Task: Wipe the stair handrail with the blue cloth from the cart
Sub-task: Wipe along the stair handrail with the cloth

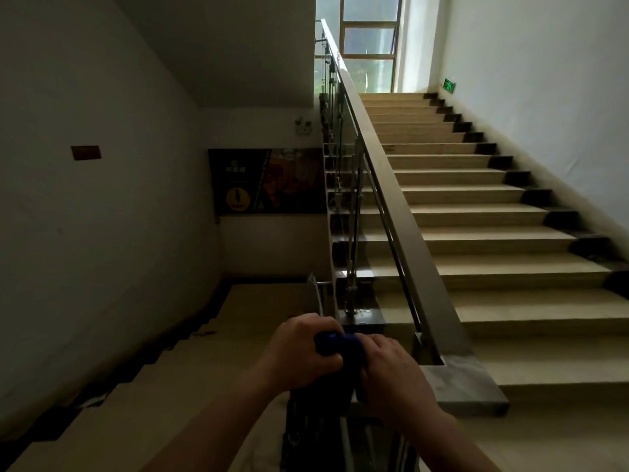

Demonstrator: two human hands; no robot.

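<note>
A dark brown handrail rises from the landing up to the window, above a glass and metal balustrade. The blue cloth is bunched at the rail's bottom end, where the rail turns at the landing. My left hand is closed around the cloth from the left. On the cloth's right side, my right hand grips it as well. Most of the cloth is hidden between my fingers. No cart is in view.
Beige stairs go up on the right of the rail to a bright window. A second flight goes down on the left. A dark poster hangs on the far wall. A green exit sign is on the right wall.
</note>
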